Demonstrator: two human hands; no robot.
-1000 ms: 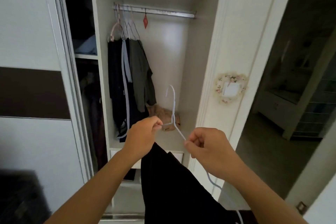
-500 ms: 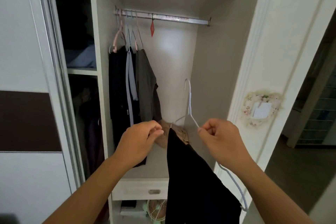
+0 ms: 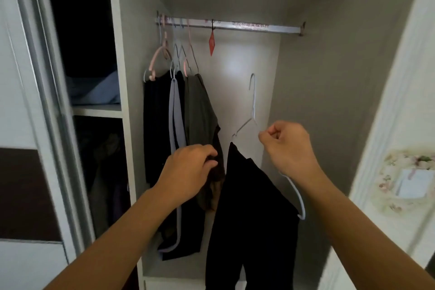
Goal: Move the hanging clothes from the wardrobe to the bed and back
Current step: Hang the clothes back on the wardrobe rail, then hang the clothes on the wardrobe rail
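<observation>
I've stepped closer and raised the hanger, right hand pinching its wire, left hand curled, hold unclear; rail hooking comes next.

A metal rail carries hangers with dark clothes.

A red tag hung from the rail. Folded blue cloth lay on a side shelf. A floral frame decorated the right-hand wall.
</observation>
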